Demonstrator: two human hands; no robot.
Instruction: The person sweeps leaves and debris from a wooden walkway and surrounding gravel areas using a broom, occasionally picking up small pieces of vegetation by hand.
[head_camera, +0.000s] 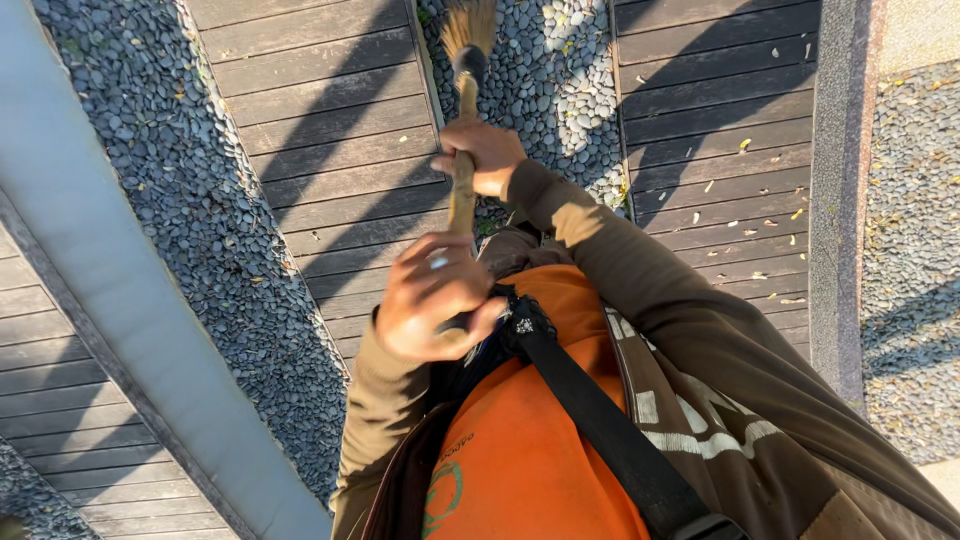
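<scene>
Long wooden-handled straw broom (465, 130) is gripped by both fists: left hand (432, 297) near its top, right hand (482, 157) farther down, bristles over grey pebbles (560, 70).

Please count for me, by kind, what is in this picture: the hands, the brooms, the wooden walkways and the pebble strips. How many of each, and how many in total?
Hands: 2, left hand and right hand, both gripping the broom handle
Brooms: 1, broom
Wooden walkways: 3, walkway, walkway, walkway
Pebble strips: 4, pebble strip, pebble strip, pebble strip, pebble strip
Total: 10
</scene>
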